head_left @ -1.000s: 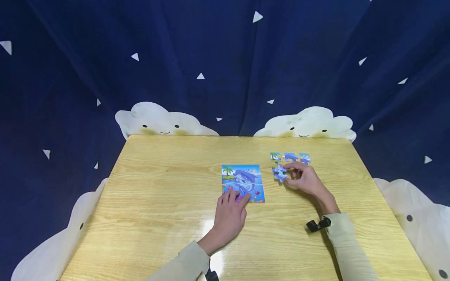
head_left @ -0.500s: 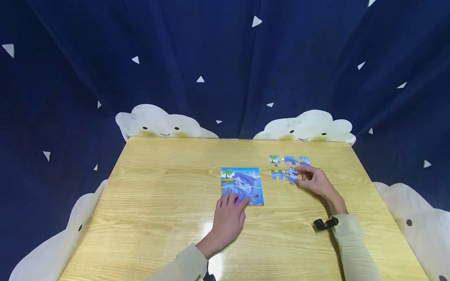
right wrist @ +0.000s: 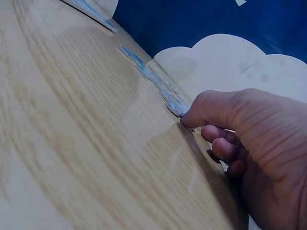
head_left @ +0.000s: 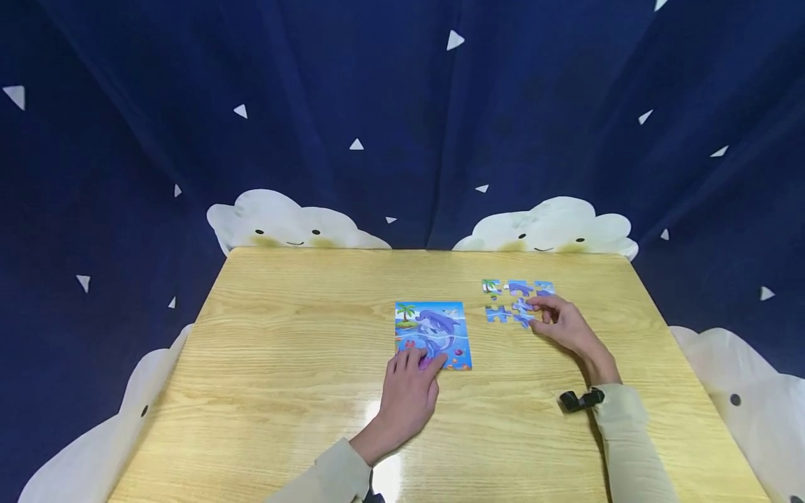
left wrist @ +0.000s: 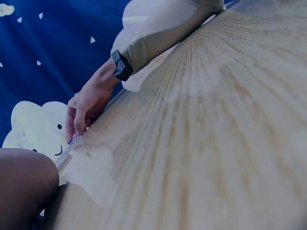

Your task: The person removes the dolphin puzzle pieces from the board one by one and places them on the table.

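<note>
In the head view, my left hand rests with its fingers on the lower edge of a square dolphin picture. My right hand pinches a blue jigsaw piece between thumb and fingers, low at the table. Just left of it lies another jigsaw piece. Behind these, a palm-tree piece, a dolphin-back piece and a corner piece lie in a spaced row. The right wrist view shows the thumb against the edge of the pinched piece.
The wooden table ends at a dark blue curtain with white cloud shapes along its foot. A black wrist strap sits at my right cuff.
My right hand has moved right with the pinched piece, away from the left piece that now shows in full. Over the last half second it has hardly moved. The left hand stays put.
</note>
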The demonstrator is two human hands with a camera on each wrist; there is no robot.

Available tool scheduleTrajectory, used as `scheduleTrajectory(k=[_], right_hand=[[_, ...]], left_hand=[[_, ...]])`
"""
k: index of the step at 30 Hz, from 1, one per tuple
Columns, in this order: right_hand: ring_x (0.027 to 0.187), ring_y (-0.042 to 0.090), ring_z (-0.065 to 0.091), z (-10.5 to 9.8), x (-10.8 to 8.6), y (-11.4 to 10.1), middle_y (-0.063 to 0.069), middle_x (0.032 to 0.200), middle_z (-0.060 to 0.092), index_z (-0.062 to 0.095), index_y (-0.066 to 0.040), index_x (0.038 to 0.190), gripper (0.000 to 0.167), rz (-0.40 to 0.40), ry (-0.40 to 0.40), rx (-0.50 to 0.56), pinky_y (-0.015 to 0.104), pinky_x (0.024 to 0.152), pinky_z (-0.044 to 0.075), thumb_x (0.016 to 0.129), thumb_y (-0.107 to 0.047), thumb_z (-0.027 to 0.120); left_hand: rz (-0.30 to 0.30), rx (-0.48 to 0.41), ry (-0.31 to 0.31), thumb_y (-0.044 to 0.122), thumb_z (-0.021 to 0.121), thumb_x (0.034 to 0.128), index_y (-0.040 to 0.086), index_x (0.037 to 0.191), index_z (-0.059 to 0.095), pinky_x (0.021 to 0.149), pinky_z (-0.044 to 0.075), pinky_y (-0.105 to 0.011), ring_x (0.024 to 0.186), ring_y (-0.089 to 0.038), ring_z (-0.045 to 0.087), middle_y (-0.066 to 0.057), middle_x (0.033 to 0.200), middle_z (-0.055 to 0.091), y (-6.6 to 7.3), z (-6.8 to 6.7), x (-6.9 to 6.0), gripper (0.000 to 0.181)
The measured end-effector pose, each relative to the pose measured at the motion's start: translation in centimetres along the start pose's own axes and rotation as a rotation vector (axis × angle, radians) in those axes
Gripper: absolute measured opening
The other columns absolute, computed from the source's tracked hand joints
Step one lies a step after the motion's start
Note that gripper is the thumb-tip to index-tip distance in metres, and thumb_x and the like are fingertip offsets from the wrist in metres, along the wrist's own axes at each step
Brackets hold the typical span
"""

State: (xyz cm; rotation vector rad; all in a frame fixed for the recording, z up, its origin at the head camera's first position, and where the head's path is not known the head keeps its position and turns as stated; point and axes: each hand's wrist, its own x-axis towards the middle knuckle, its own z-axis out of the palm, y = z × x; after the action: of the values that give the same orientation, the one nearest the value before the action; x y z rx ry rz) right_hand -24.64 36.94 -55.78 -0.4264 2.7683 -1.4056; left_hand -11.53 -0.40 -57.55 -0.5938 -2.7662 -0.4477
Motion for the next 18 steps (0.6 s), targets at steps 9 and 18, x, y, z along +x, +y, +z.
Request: scheduleTrajectory(k=[9, 18], right_hand=[[0.076, 0.015, 0.047, 0.0, -0.1, -0.3, 0.019, 0.105, 0.059, 0.066, 0.004, 0.131, 0.042, 0.020, -0.012, -0.019, 0.023, 0.063, 0.041, 0.091, 0.000, 0.076], [0.076, 0.017, 0.047, -0.1, -0.7, -3.1, 0.025, 0.103, 0.058, 0.065, 0.009, 0.130, 0.040, 0.031, -0.010, -0.023, 0.023, 0.063, 0.040, 0.091, 0.004, 0.073]], left_hand=[[0.001, -0.009, -0.001, 0.025, 0.051, 0.1029, 0.034, 0.145, 0.062, 0.109, 0.039, -0.048, 0.128, -0.025, 0.049, -0.006, 0.133, 0.058, -0.1, 0.1, 0.0, 0.044], [-0.005, -0.004, -0.015, 0.025, 0.051, 0.1027, 0.034, 0.145, 0.061, 0.108, 0.039, -0.048, 0.129, -0.025, 0.049, -0.006, 0.134, 0.058, -0.1, 0.0, 0.0, 0.044]])
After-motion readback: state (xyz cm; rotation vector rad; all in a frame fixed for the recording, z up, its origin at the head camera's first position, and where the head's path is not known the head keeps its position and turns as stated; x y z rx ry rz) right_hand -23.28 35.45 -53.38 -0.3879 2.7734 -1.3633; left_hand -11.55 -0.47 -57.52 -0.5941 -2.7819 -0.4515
